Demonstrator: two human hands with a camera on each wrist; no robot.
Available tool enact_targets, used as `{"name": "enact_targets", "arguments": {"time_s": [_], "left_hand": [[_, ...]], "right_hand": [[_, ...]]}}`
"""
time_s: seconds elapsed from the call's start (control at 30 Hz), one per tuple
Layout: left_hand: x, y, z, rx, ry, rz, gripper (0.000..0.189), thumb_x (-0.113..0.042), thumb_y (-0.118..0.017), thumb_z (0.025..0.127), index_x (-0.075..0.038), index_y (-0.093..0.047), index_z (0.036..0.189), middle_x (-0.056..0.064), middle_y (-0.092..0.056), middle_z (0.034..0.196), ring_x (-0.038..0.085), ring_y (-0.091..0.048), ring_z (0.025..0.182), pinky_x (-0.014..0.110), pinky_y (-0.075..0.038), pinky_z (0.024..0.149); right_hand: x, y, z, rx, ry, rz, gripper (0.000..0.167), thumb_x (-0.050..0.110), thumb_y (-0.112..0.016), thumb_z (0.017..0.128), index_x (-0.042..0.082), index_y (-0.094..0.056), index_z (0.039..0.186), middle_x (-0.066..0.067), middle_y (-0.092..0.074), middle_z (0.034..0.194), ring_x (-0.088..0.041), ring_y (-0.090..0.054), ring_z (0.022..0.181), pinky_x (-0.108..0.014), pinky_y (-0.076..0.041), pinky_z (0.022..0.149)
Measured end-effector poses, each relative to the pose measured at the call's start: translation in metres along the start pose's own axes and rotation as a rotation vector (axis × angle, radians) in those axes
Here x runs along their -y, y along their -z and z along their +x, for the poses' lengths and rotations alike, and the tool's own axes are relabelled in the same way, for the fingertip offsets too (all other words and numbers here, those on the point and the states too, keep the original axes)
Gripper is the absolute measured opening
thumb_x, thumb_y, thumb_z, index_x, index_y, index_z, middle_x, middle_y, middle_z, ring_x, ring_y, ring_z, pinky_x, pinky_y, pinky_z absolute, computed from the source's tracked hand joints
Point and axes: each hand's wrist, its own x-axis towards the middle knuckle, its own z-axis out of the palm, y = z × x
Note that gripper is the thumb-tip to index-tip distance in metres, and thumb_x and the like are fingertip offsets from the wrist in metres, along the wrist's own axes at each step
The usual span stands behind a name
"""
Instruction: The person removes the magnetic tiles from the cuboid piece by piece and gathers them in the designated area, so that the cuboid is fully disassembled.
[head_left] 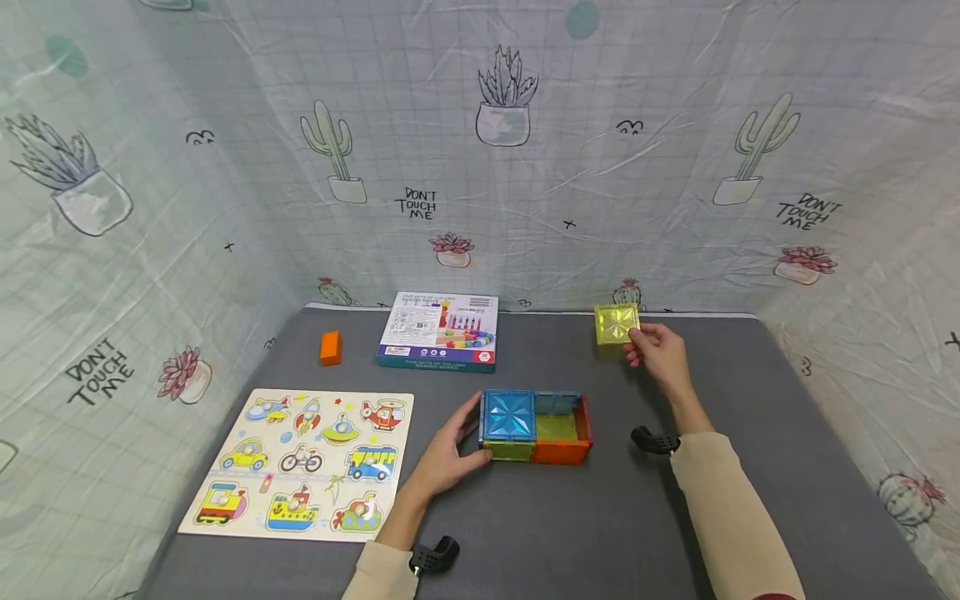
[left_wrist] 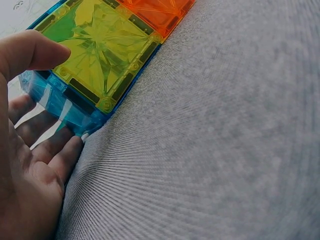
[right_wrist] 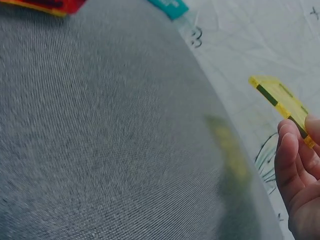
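A low box built of translucent magnetic tiles (head_left: 561, 451) stands on the table. A blue tile (head_left: 510, 415) covers its left half; the right half is uncovered, showing a yellow bottom. My left hand (head_left: 447, 457) rests against the box's left end, thumb at the front corner. In the left wrist view, the thumb lies over a yellow side tile (left_wrist: 100, 45) and the extended fingers touch the blue end tile (left_wrist: 62, 102). Above the table's back right area, my right hand (head_left: 663, 357) pinches a yellow square magnetic tile (head_left: 617, 322) by its edge between thumb and fingers.
A wooden puzzle board (head_left: 330, 492) with vehicle pictures lies at the left. Behind it is an orange block (head_left: 331, 348). A flat cardboard box (head_left: 438, 331) sits near the back edge. Patterned cloth walls (head_left: 570, 183) enclose the back and sides.
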Motion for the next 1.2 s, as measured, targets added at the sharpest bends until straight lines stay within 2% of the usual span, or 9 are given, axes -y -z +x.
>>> {"name": "enact_targets", "arguments": {"time_s": [0.17,0.47,0.7,0.97,1.1,1.2], "left_hand": [[0.000,0.000,0.000,-0.003,-0.012,0.003,0.088,-0.020,-0.074,0.085,-0.032,-0.027,0.158,0.002,-0.031,0.164,0.027,-0.034,0.150,0.043,-0.037,0.120],[0.002,-0.002,-0.004,-0.005,-0.038,-0.007,0.088,-0.018,-0.075,0.084,-0.027,-0.027,0.158,0.006,-0.031,0.164,0.031,-0.037,0.149,0.045,-0.037,0.119],[0.002,0.000,-0.003,-0.003,-0.025,-0.022,0.088,-0.016,-0.074,0.085,-0.025,-0.027,0.159,0.007,-0.030,0.165,0.031,-0.035,0.150,0.046,-0.036,0.120],[0.002,0.002,-0.003,0.000,-0.036,-0.012,0.088,-0.018,-0.074,0.085,-0.027,-0.027,0.159,0.007,-0.030,0.164,0.033,-0.035,0.149,0.048,-0.036,0.120],[0.001,0.001,-0.001,-0.003,-0.032,-0.019,0.089,-0.018,-0.074,0.084,-0.029,-0.027,0.158,0.005,-0.031,0.164,0.031,-0.036,0.149,0.046,-0.036,0.120],[0.001,0.001,-0.001,0.000,-0.034,-0.018,0.089,-0.017,-0.074,0.084,-0.029,-0.027,0.158,0.005,-0.032,0.164,0.030,-0.037,0.148,0.045,-0.037,0.120]], "right_hand": [[-0.010,0.000,0.005,-0.013,-0.052,-0.046,0.043,0.025,-0.059,0.101,-0.011,-0.053,0.125,0.010,-0.068,0.066,-0.002,-0.065,0.056,-0.026,-0.061,0.054],[-0.031,-0.005,0.013,-0.031,-0.113,-0.059,0.044,0.024,-0.059,0.101,-0.011,-0.053,0.128,0.001,-0.071,0.070,-0.003,-0.066,0.053,-0.026,-0.061,0.053],[-0.027,-0.008,0.016,-0.068,-0.147,-0.090,0.048,0.028,-0.059,0.101,-0.009,-0.055,0.132,-0.001,-0.070,0.074,-0.002,-0.066,0.053,-0.027,-0.062,0.055],[-0.026,-0.012,0.017,-0.083,-0.224,-0.154,0.055,0.026,-0.067,0.096,-0.005,-0.051,0.138,-0.003,-0.071,0.084,-0.002,-0.065,0.051,-0.026,-0.062,0.055],[-0.026,-0.014,0.020,-0.101,-0.217,-0.204,0.053,0.026,-0.067,0.095,-0.005,-0.052,0.136,-0.008,-0.071,0.086,-0.003,-0.064,0.049,-0.027,-0.062,0.054],[-0.027,-0.014,0.020,-0.121,-0.210,-0.204,0.052,0.025,-0.067,0.095,-0.006,-0.052,0.134,-0.007,-0.071,0.082,-0.003,-0.063,0.047,-0.027,-0.061,0.052]]}}
